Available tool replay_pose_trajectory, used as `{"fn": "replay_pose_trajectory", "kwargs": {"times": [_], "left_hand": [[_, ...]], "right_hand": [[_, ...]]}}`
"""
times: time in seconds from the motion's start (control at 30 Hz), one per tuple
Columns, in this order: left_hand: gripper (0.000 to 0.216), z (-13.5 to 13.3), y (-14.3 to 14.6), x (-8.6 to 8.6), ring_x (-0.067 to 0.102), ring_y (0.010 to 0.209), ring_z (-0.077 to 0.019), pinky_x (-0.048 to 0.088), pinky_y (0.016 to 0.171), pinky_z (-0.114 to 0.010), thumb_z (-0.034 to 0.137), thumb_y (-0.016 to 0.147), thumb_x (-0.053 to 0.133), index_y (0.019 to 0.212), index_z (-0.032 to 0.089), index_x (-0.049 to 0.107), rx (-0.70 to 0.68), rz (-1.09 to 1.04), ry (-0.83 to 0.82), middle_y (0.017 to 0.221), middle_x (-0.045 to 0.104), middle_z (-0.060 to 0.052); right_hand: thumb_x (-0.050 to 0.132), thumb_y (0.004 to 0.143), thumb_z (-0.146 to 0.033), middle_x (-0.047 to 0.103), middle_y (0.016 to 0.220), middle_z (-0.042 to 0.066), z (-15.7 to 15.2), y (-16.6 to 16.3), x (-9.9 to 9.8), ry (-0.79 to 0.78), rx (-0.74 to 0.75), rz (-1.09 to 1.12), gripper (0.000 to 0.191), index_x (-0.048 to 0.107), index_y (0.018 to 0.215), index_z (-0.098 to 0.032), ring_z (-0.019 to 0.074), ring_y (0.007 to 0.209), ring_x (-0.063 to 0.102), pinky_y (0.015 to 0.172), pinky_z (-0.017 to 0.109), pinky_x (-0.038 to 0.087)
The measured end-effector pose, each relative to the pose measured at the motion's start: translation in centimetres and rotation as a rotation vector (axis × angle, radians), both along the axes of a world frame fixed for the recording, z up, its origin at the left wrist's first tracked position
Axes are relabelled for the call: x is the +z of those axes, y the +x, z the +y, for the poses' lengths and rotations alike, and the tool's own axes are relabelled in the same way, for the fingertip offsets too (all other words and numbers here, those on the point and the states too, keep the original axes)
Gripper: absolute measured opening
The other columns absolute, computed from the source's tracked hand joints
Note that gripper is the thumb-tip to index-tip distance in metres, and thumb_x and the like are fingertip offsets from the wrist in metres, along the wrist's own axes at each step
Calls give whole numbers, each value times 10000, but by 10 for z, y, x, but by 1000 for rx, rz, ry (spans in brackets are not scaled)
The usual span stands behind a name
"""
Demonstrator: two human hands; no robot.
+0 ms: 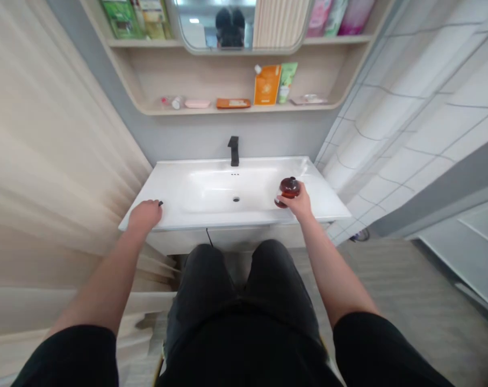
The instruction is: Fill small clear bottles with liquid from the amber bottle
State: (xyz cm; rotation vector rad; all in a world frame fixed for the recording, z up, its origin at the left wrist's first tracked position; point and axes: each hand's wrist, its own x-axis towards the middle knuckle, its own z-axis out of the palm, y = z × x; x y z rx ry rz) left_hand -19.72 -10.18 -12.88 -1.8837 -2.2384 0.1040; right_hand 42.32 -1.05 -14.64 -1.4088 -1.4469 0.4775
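Observation:
My right hand [302, 204] is wrapped round a dark reddish-brown bottle [289, 187] with a rounded top, above the right part of the white washbasin [328, 203]. Whether the bottle's base touches the basin I cannot tell. Over the basin's left front corner, my left hand [146, 216] is closed. From its fingers pokes the end of a small black thing [160, 203]; the rest of it is hidden in the hand.
A black faucet [234, 151] rises behind the basin. The shelf [159, 110] above holds an orange pouch [267, 85], a green tube [286, 81] and a flat orange packet [233, 103]. A mirror [206, 32] hangs higher. Curtains [58, 161] stand left, white tiles right.

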Motion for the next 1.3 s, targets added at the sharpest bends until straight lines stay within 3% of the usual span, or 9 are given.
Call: {"fn": "replay_pose_trajectory", "kwargs": {"times": [0.23, 0.43, 0.5, 0.63, 0.8, 0.9, 1.0, 1.1, 1.3], "left_hand": [[422, -6, -8, -2, 705, 1230, -386, 525, 1052, -413, 252, 972, 515, 1289, 97, 747, -47, 4, -107, 1275, 763, -251], [652, -1, -6, 4, 711, 1289, -421, 550, 1108, -463, 419, 1017, 507, 1565, 92, 640, 27, -129, 34, 1388, 739, -251], [612, 6, -7, 5, 731, 1267, -420, 555, 1128, -478, 435, 988, 542, 1478, 115, 722, -19, -210, -7, 1344, 758, -235], [320, 22, 3, 9, 757, 1185, -417, 571, 1117, -517, 451, 890, 675, 1018, 196, 819, -71, -447, -3, 1110, 823, -187], [447, 25, 78, 25, 775, 947, -305, 626, 942, -466, 562, 723, 886, 984, 235, 727, -73, -1244, 339, 948, 828, -95], [528, 25, 148, 37, 793, 958, -257, 626, 934, -426, 528, 672, 972, 1011, 229, 700, -242, -1631, 425, 1026, 849, -91], [492, 29, 212, 50, 814, 1118, -269, 609, 1081, -470, 467, 724, 993, 1040, 235, 695, -426, -1771, 506, 1121, 868, -102], [441, 33, 255, 58, 822, 1176, -278, 594, 1141, -504, 490, 818, 953, 1058, 241, 680, -502, -1834, 522, 1164, 876, -106], [461, 27, 281, 54, 850, 1061, -276, 657, 1039, -497, 483, 810, 969, 1051, 237, 662, -538, -1873, 374, 1163, 890, -110]], "right_hand": [[1003, 608, -506, 811, 1360, 126, -5, -56, 11, 16, 139, 59, 942, 636, 1428, -225, 344, 1233, 780, 1158, 516, 600], [1009, 600, -504, 831, 1303, 99, -8, -76, 20, -26, 196, 14, 941, 653, 1433, -252, 357, 1198, 790, 1151, 536, 597], [1015, 585, -509, 828, 1307, 102, -9, -82, 21, -21, 225, 7, 957, 657, 1435, -253, 367, 1210, 784, 1150, 544, 597], [1017, 568, -518, 817, 1330, 101, -10, -100, 16, -17, 296, 48, 965, 667, 1427, -253, 370, 1228, 777, 1172, 553, 586], [1045, 556, -535, 817, 1348, 100, -11, -129, 5, -25, 401, 198, 980, 668, 1417, -258, 370, 1270, 766, 1229, 566, 558], [1052, 555, -540, 805, 1364, 94, -17, -146, 2, -30, 477, 266, 1013, 653, 1441, -254, 360, 1296, 757, 1237, 559, 555], [1058, 552, -530, 783, 1414, 107, -29, -162, 4, -17, 521, 275, 1025, 655, 1451, -249, 358, 1321, 745, 1249, 540, 548], [1054, 566, -525, 776, 1420, 115, -42, -174, 10, -4, 559, 266, 1009, 662, 1450, -238, 356, 1311, 746, 1239, 524, 556], [1023, 625, -513, 792, 1403, 106, -57, -176, 20, 14, 589, 232, 956, 668, 1468, -234, 340, 1284, 758, 1192, 498, 588]]}}
